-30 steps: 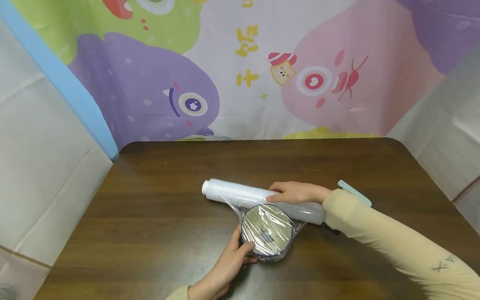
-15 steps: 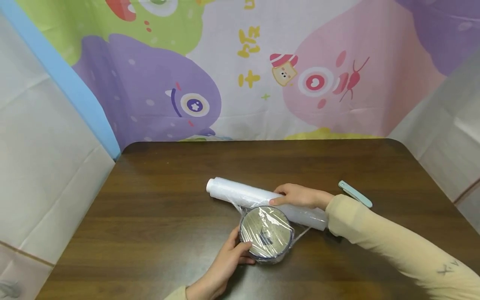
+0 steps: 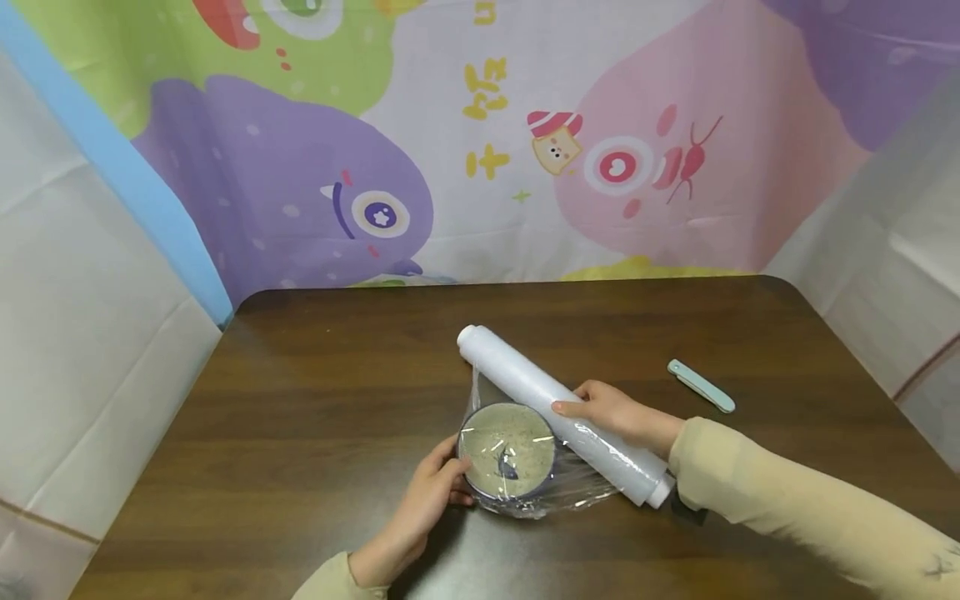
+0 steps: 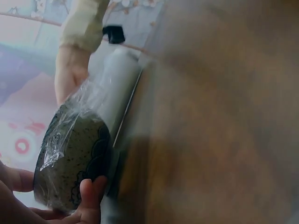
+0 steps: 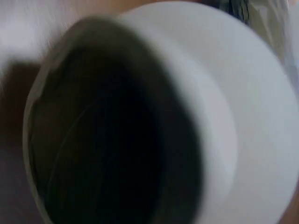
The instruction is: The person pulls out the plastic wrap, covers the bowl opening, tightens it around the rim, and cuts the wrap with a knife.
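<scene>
A speckled bowl (image 3: 510,446) with a dark rim and a dark motif inside sits under a sheet of clear cling film. My left hand (image 3: 426,500) grips its left side, thumb over the rim; in the left wrist view, fingers reach along the wall of the bowl (image 4: 77,161). Slantwise beyond the bowl lies a roll of cling film (image 3: 525,375), gripped by my right hand (image 3: 618,414) past its middle. Film stretches from the roll across the bowl, bunched at the near right. The right wrist view is filled by the roll's white end (image 5: 266,102) and its hollow core.
A pale blue folded knife or cutter (image 3: 701,386) lies on the brown wooden table (image 3: 315,417), right of the roll. A printed cloth (image 3: 480,208) hangs behind the far edge.
My right hand has swung the roll steeper: its left end moved away and rightward, its right end came nearer. The bowl shifted slightly left, and film now spreads at its near right.
</scene>
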Tool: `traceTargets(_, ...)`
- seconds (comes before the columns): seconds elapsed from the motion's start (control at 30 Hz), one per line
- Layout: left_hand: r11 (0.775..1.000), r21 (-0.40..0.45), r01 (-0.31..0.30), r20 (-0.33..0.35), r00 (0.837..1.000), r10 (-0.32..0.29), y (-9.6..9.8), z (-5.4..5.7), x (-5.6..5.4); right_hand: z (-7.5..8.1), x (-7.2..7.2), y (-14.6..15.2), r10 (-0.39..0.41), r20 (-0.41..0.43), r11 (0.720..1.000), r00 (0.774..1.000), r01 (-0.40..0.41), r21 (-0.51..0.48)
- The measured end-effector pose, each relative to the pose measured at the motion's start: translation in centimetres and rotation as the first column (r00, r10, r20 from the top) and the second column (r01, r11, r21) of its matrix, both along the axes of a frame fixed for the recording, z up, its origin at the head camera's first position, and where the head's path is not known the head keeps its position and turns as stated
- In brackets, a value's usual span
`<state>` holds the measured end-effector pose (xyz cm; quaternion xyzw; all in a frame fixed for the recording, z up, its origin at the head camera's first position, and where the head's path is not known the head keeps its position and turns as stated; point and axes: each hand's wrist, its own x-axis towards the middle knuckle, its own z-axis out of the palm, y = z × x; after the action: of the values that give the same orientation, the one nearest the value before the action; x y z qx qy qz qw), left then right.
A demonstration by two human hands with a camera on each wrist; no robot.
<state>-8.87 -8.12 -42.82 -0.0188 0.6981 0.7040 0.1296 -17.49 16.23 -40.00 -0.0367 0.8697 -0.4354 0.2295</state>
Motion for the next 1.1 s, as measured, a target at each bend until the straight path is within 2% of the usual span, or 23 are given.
traceTargets(0.1, 0.999, -0.036, -0.012, -0.008, 1.0, 0.012, -0.4, 0.1, -0.7, 0.0, 0.9, -0.3, -0.077, 0.06, 0.993, 0.995, 0.082, -0.083)
traceTargets(0.2, 0.997, -0.077, -0.02, -0.028, 0.999, 0.018, -0.7, 0.3, -1.6, 0.0, 1.4, -0.5, -0.124, 0.116, 0.974, 0.986, 0.143, -0.174)
traceTargets(0.3, 0.994, -0.104, -0.021, -0.052, 0.999, 0.016, -0.9, 0.4, -2.4, -0.1, 1.8, -0.6, -0.146, 0.158, 0.955, 0.977, 0.181, -0.236)
traceTargets(0.4, 0.993, -0.119, -0.022, -0.059, 0.998, 0.015, -1.0, 0.3, -2.8, -0.1, 2.0, -0.6, -0.132, 0.185, 0.947, 0.974, 0.179, -0.268)
traceTargets(0.57, 0.99, -0.139, 0.0, -0.07, 0.997, -0.009, -1.1, 0.1, -2.7, 0.1, 1.6, -0.3, -0.072, 0.192, 0.966, 0.979, 0.117, -0.23)
traceTargets(0.7, 0.986, -0.144, 0.086, -0.072, 0.993, -0.097, -1.0, -0.1, -2.1, 0.5, 0.9, 0.5, -0.078, 0.263, 0.989, 0.962, 0.108, -0.101)
traceTargets(0.8, 0.982, -0.078, 0.17, -0.041, 0.984, -0.173, -0.8, -0.2, -1.5, 0.6, -0.1, 0.9, -0.105, 0.327, 0.991, 0.939, 0.127, -0.048)
traceTargets(0.87, 0.98, 0.0, 0.198, -0.014, 0.98, -0.198, -0.6, -0.4, -1.1, 0.5, -1.0, 0.9, -0.106, 0.345, 0.989, 0.932, 0.136, -0.063)
traceTargets(1.0, 0.975, 0.143, 0.17, 0.016, 0.985, -0.174, -0.2, -0.7, -1.0, 0.2, -2.6, 0.6, -0.046, 0.33, 0.992, 0.943, 0.082, -0.096)
traceTargets(1.1, 0.973, 0.193, 0.129, 0.036, 0.99, -0.139, -0.1, -0.9, -1.2, 0.1, -3.1, 0.4, 0.014, 0.298, 0.994, 0.955, 0.018, -0.106)
